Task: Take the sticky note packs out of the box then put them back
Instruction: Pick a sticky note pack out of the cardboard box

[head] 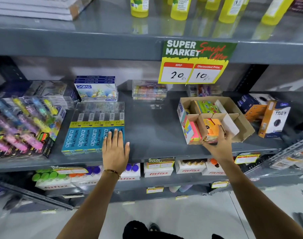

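Note:
A brown cardboard box [242, 125] with dividers sits on the grey shelf [152, 128] at the right. Inside it are a pink sticky note pack [195, 131] at the front left and a green pack [207, 106] in a rear compartment. My right hand [219, 140] grips a stack of orange sticky note packs [212, 130] at the box's front middle compartment. My left hand [115, 147] lies flat, fingers spread, on the shelf with its fingertips over the blue pencil boxes [92, 135].
Highlighter packs [21, 125] crowd the left. Oil pastel boxes [96, 88] and clear cases [149, 90] stand at the back. Trio boxes [273, 118] stand right of the cardboard box. A price sign [193, 62] hangs above. Bare shelf lies between my hands.

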### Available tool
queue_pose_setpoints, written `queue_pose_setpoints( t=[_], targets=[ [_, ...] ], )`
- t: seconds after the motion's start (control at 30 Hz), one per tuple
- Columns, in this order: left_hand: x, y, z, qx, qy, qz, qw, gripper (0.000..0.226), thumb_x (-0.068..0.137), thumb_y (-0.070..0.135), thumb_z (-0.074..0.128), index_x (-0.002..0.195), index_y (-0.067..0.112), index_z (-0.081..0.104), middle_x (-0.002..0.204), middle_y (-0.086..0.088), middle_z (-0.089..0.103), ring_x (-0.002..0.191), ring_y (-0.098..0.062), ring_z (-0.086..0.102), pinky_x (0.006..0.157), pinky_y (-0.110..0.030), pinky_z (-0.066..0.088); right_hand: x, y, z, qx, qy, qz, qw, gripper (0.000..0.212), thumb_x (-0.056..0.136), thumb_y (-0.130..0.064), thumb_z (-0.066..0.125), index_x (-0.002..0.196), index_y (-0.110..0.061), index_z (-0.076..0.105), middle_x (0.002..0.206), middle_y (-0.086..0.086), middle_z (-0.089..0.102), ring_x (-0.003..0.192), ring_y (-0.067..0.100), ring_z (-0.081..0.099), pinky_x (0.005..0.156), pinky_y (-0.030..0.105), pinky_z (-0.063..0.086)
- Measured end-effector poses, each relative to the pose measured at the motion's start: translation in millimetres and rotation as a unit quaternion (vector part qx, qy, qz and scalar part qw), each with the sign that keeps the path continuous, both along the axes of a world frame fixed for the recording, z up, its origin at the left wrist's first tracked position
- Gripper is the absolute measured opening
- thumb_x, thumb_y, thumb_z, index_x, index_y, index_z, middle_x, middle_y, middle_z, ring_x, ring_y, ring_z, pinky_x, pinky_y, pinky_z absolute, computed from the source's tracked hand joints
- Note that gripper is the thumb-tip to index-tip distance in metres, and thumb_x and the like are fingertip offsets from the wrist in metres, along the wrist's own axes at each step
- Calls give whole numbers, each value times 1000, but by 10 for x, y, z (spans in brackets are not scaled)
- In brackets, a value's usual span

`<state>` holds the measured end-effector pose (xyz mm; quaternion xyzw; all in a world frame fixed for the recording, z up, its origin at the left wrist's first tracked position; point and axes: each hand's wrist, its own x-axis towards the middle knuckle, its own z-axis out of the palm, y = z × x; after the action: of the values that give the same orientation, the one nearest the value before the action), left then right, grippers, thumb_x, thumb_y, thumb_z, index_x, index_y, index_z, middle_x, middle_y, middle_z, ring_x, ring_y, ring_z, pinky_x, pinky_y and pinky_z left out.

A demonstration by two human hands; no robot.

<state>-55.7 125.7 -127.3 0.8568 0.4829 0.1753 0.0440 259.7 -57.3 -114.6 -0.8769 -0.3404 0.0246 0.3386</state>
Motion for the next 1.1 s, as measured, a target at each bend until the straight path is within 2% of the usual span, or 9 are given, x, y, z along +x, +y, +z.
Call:
queue_pose_setpoints(
  t=[0.17, 0.33, 0.57, 0.67, 0.8, 0.9, 1.0, 1.03, 1.1],
  targets=[
    [9, 1, -26, 1, -2, 7, 1000, 50, 96, 31, 37, 135, -1, 38, 140, -22, 43, 132, -40, 33, 110, -53, 24, 69, -15, -4, -13, 12, 16, 1000, 101, 71, -26, 82, 148, -11, 19, 140, 23, 26, 130, 38, 34, 107, 50, 39],
    [8, -6, -14, -4, -4, 8, 1000, 51, 94, 30, 38, 135, 0, 36, 140, -22, 43, 132, -40, 32, 110, -51, 21, 50, -22, 28, -11, -21, 20, 999, 96, 69, -30, 83, 145, -11, 26, 136, 24, 31, 125, 40, 40, 99, 48, 45],
    [2, 0, -21, -5, 4, 11, 1000, 51, 95, 30, 38, 137, 2, 34, 141, -21, 42, 134, -38, 30, 111, -51, 21, 65, -44, 8, -18, -11, 24, 999, 94, 73, -29, 80, 147, -14, 23, 141, 23, 27, 131, 40, 34, 105, 50, 41],
    [-1, -2, -26, -9, 8, 11, 1000, 51, 96, 31, 36, 138, 2, 32, 143, -20, 39, 135, -37, 28, 112, -49, 19, 112, -83, 0, -38, -10, 25, 999, 88, 78, -33, 75, 148, -20, 23, 144, 19, 26, 130, 39, 39, 106, 47, 39],
    [-3, -5, -18, -17, 11, 12, 1000, 52, 96, 33, 34, 139, 3, 30, 145, -19, 37, 136, -36, 26, 113, -49, 17, 118, -111, 5, -33, -13, 11, 999, 82, 78, -32, 76, 146, -23, 31, 142, 17, 31, 127, 37, 43, 104, 47, 41],
    [-1, -13, 6, -18, 13, 10, 1000, 51, 96, 30, 37, 138, 2, 32, 143, -20, 39, 135, -37, 28, 112, -50, 20, 17, -168, 9, 11, -2, -27, 1000, 75, 78, -31, 75, 143, -24, 38, 144, 13, 33, 129, 35, 42, 105, 47, 40],
    [-6, -24, 22, -19, 11, 9, 1000, 50, 95, 29, 39, 137, 1, 35, 142, -21, 41, 134, -38, 30, 112, -52, 22, -111, -215, 96, 87, 18, -86, 992, 73, 77, -30, 75, 141, -26, 40, 138, 15, 39, 123, 34, 46, 102, 45, 44],
    [-9, -30, 28, -18, 12, 8, 1000, 50, 95, 29, 39, 136, 0, 36, 141, -21, 42, 134, -38, 30, 112, -52, 22, -163, -203, 168, 120, 28, -102, 987, 74, 76, -30, 74, 142, -28, 39, 136, 15, 40, 120, 31, 47, 100, 42, 45],
    [-11, -41, 45, -18, 17, 9, 1000, 52, 95, 32, 33, 135, 0, 38, 140, -21, 43, 133, -38, 33, 111, -52, 25, -295, -116, 356, 181, 37, -107, 977, 76, 72, -35, 69, 141, -32, 37, 134, 15, 41, 114, 21, 47, 93, 28, 42]
  ],
)
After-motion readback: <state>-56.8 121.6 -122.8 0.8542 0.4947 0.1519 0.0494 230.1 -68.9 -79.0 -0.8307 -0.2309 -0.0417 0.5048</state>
